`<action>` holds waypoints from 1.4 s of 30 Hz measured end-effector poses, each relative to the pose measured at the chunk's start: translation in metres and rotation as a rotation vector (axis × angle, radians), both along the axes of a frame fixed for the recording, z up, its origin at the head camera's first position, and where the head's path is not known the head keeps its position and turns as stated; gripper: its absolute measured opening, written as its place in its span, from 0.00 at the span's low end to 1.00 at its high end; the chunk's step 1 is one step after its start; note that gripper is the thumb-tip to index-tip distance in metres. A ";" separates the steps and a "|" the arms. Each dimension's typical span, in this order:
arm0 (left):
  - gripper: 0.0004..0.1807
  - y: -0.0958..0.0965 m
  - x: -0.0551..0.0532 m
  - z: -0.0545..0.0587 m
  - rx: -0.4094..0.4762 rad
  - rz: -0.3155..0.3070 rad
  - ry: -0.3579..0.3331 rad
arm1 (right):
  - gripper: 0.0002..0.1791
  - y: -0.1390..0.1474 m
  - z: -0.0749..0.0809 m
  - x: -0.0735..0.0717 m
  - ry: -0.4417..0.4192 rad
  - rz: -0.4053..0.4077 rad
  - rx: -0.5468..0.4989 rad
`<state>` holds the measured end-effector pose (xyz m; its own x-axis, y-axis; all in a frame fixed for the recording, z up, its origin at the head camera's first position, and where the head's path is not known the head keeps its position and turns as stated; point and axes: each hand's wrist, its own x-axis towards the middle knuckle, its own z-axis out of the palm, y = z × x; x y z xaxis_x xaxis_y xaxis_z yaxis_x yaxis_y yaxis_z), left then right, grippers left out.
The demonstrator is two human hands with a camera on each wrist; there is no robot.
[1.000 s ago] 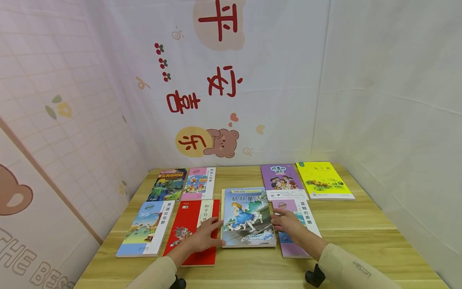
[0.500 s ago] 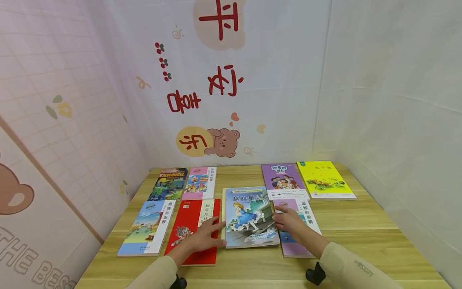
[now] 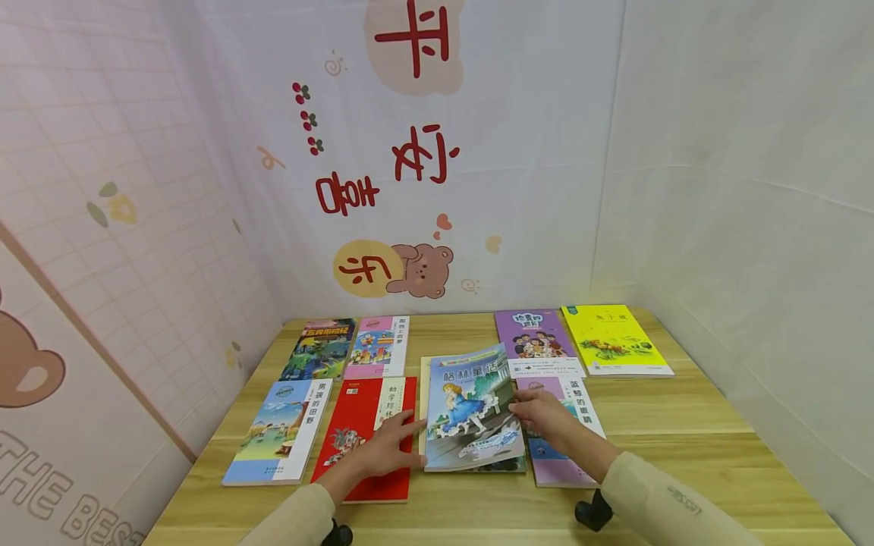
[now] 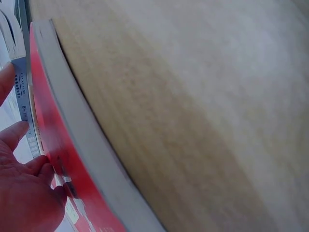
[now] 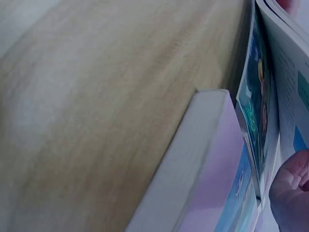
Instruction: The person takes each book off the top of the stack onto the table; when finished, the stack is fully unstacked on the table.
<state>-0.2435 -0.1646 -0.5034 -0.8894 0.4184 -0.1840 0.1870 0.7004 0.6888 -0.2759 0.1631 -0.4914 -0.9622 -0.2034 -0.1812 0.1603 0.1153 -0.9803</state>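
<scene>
A storybook with a girl in a blue dress on its cover lies mid-table in the head view, its right side raised and tilted. Its lifted right edge is held by my right hand, fingers curled at that edge; inner pages show beneath in the right wrist view. My left hand reaches across a red book, its extended fingertips touching the storybook's spine. Below the raised part, a dark printed surface shows. A purple-and-white book lies under my right forearm.
Other books lie flat around: a blue landscape book, a dark green one, a pink one, a purple one and a yellow one. White cloth walls stand behind and beside the wooden table.
The storybook first shifted slightly right, then its right side rose and tilted leftward with my right hand, uncovering a dark strip underneath. My left hand stays nearly in place.
</scene>
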 end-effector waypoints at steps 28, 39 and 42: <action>0.40 -0.003 0.000 -0.002 0.017 -0.021 -0.016 | 0.34 -0.009 0.000 0.006 0.027 -0.068 0.059; 0.40 -0.003 0.000 -0.003 0.022 -0.022 -0.002 | 0.40 -0.017 -0.001 0.007 0.016 -0.055 -0.026; 0.40 -0.002 0.000 -0.003 0.022 -0.020 -0.001 | 0.38 -0.015 -0.002 0.006 0.005 -0.034 -0.034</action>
